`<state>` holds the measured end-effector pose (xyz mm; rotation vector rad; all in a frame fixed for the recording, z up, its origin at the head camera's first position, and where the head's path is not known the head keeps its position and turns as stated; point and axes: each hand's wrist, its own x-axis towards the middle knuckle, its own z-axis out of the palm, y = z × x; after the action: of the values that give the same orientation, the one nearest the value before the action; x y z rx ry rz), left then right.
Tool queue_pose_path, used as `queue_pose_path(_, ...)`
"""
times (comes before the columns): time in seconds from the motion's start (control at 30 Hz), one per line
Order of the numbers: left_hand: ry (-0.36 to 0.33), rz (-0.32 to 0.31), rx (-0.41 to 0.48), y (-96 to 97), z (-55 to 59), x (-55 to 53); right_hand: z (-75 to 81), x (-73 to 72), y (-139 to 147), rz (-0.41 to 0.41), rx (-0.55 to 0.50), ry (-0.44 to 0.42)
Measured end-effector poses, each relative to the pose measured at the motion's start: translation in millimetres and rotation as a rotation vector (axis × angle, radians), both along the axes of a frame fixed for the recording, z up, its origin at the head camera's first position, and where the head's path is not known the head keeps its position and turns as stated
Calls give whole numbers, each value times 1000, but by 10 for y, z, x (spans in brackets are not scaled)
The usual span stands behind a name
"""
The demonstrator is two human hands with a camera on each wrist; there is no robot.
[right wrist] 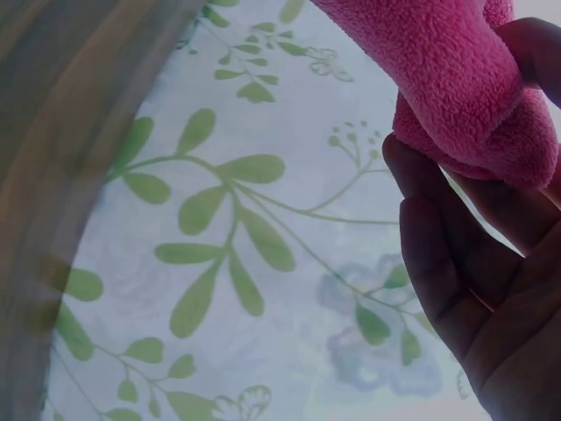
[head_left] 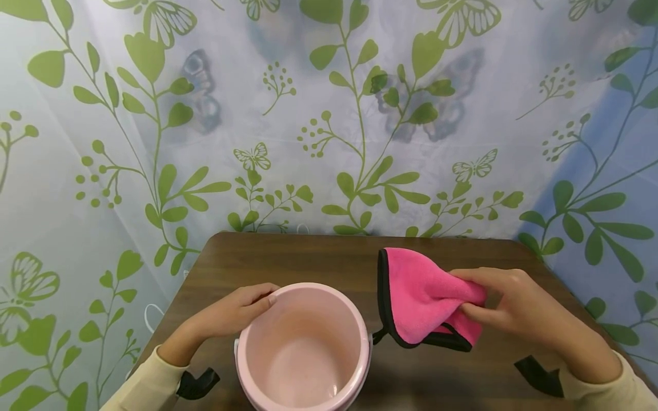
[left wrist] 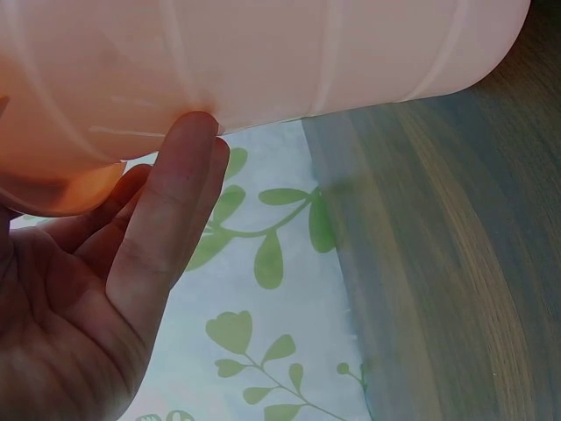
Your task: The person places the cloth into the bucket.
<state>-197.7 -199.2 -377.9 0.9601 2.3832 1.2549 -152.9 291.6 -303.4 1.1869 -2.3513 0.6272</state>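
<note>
A pale pink bucket [head_left: 303, 354] stands on the table, its open mouth facing up toward the head camera and its inside bare. My left hand [head_left: 239, 311] grips the bucket's rim at the far left, thumb over the edge. In the left wrist view, the fingers [left wrist: 171, 202] of that hand lie against the outer wall. To the right of the bucket, my right hand [head_left: 524, 314] pinches a bright pink towel [head_left: 416, 297] with black edging between thumb and fingers. The towel hangs bunched above the table, its fluffy pile showing in the right wrist view.
The dark wooden table [head_left: 288, 257] has a rounded back corner at the left. Behind it hangs a white curtain [head_left: 288, 125] printed with green leaves and butterflies. A thin white cord [head_left: 149, 317] loops beside the table's left edge. Black straps [head_left: 197, 383] show near both sleeves.
</note>
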Motion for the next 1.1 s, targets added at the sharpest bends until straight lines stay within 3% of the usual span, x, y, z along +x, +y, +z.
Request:
queue_pose_path(0.63, -5, -4, -1, 14, 9, -7, 332, -18, -173, -8, -63, 189)
queue_pose_path(0.8, -6, -1, -2, 14, 8, -9, 389, -30, -294, 60, -100, 160)
queue_pose_path(0.97, -8, -4, 8, 14, -13, -8, 409, -25, -483, 64, -55, 87)
queue_pose_path(1.1, -6, -9, 12, 13, -31, -7, 387, -59, -635, 119, -50, 49)
